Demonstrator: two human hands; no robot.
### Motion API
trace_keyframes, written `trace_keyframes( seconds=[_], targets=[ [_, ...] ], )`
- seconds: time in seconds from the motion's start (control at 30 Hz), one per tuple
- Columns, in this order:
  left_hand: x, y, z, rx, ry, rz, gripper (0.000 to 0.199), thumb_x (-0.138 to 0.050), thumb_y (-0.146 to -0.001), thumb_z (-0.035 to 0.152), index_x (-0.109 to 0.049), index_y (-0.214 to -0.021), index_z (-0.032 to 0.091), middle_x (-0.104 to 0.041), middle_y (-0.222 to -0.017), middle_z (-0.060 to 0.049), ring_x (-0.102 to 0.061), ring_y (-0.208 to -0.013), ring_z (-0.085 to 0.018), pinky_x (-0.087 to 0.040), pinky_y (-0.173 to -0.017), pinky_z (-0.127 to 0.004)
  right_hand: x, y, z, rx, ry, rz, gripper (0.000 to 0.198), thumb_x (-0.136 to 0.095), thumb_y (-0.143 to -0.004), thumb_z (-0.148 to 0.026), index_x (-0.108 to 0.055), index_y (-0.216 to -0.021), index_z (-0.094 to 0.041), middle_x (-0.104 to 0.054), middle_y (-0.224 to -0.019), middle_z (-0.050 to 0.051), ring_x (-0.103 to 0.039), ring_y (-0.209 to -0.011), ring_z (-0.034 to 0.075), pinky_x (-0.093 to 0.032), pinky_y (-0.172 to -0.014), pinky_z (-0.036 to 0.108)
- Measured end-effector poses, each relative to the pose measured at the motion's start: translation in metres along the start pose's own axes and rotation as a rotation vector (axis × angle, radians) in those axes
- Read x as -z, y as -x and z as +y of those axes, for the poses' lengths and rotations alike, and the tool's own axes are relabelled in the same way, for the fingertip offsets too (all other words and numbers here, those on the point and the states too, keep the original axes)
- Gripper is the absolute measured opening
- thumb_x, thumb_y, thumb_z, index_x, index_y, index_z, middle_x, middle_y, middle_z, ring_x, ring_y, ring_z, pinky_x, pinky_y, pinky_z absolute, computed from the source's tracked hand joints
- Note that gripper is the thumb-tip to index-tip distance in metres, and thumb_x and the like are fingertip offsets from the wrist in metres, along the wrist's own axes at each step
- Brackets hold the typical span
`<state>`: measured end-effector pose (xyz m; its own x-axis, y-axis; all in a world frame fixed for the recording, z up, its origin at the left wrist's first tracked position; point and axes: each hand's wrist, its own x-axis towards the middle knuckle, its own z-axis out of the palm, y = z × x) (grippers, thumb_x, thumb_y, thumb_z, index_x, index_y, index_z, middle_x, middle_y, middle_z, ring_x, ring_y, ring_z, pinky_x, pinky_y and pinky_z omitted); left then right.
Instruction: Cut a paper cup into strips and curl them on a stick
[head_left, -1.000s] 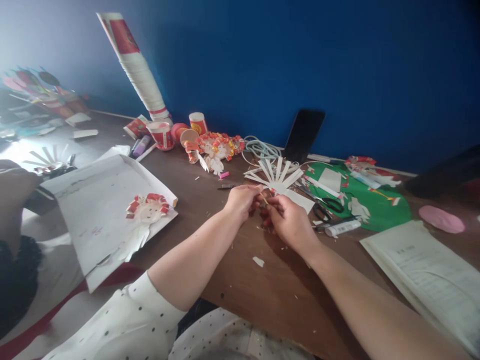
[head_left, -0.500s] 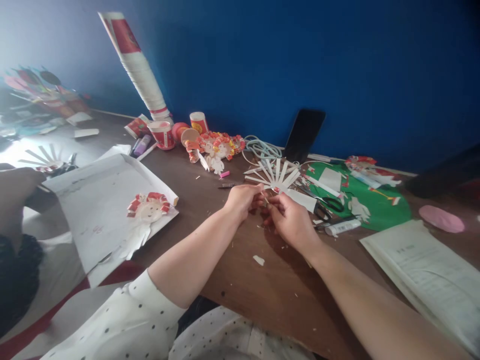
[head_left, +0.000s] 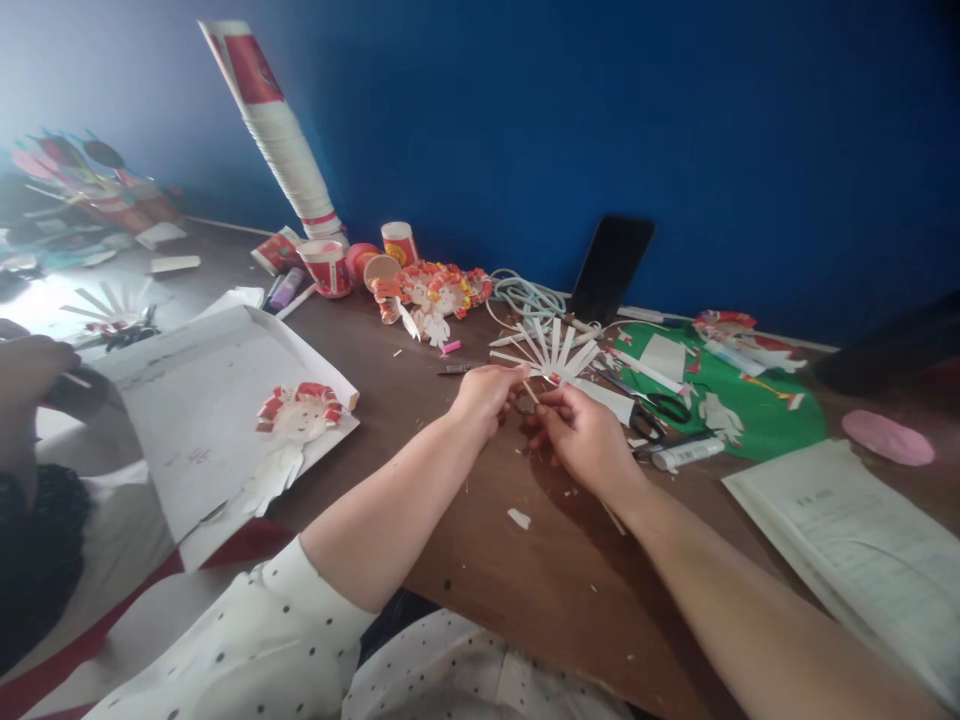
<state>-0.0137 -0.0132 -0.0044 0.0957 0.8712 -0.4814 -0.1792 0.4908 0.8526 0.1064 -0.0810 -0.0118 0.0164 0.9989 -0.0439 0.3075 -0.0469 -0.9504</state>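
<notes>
My left hand (head_left: 491,395) is closed near the middle of the table, thumb and fingers pinched. What lies in its fingers is hidden. Close beside it, my right hand (head_left: 589,430) grips a thin wooden stick (head_left: 531,393); one end points at my left fingertips, the other comes out below my right wrist. Just beyond both hands is a paper cup cut into white strips (head_left: 555,352), spread like a fan. Whether a hand touches it, I cannot tell. Black-handled scissors (head_left: 666,406) and a white tube (head_left: 686,454) lie right of my right hand.
A green sheet (head_left: 780,420) with paper scraps lies at the right, near a paper booklet (head_left: 817,540). A phone (head_left: 613,265) leans on the blue wall. Finished paper crafts (head_left: 431,290) and a tall cup stack (head_left: 281,150) stand behind. Another person's hand (head_left: 37,365) is at the left.
The wooden stick now shows more clearly between my fingertips, and its lower end sticks out farther below my right wrist. Both hands stay in nearly the same place.
</notes>
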Motion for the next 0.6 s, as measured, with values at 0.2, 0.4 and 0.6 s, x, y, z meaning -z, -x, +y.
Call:
trace_keyframes(
  seconds=[0.2, 0.4, 0.6],
  targets=[
    [-0.0026, 0.0039, 0.0022, -0.019, -0.008, 0.046, 0.033, -0.069, -0.074, 0.025, -0.041, -0.058, 0.018, -0.038, -0.042, 0.007, -0.026, -0.031, -0.003, -0.013, -0.037, -0.021, 0.0008, 0.0009, 0.0048, 0.056, 0.089, 0.010, 0.014, -0.052, -0.086, -0.032, -0.058, -0.094, -0.022, -0.069, -0.074, 0.002, -0.065, -0.052, 0.015, -0.047, -0.043, 0.023],
    [-0.0036, 0.0034, -0.0009, -0.031, -0.039, 0.074, 0.032, -0.070, -0.073, 0.030, -0.043, -0.059, 0.019, -0.037, -0.041, 0.007, -0.027, -0.032, -0.005, -0.017, -0.037, -0.022, 0.0026, 0.0041, -0.0011, 0.139, 0.197, 0.009, 0.032, -0.052, -0.087, -0.031, -0.058, -0.118, -0.027, -0.070, -0.077, -0.001, -0.066, -0.056, 0.014, -0.053, -0.057, 0.025],
    [-0.0036, 0.0037, -0.0019, -0.045, -0.039, 0.061, 0.033, -0.069, -0.074, 0.031, -0.042, -0.060, 0.019, -0.037, -0.041, 0.007, -0.028, -0.032, -0.005, -0.019, -0.038, -0.021, 0.0036, 0.0043, -0.0015, 0.194, 0.297, 0.016, 0.039, -0.048, -0.088, -0.024, -0.057, -0.126, -0.028, -0.072, -0.077, -0.001, -0.066, -0.054, 0.012, -0.053, -0.067, 0.027]
  ],
)
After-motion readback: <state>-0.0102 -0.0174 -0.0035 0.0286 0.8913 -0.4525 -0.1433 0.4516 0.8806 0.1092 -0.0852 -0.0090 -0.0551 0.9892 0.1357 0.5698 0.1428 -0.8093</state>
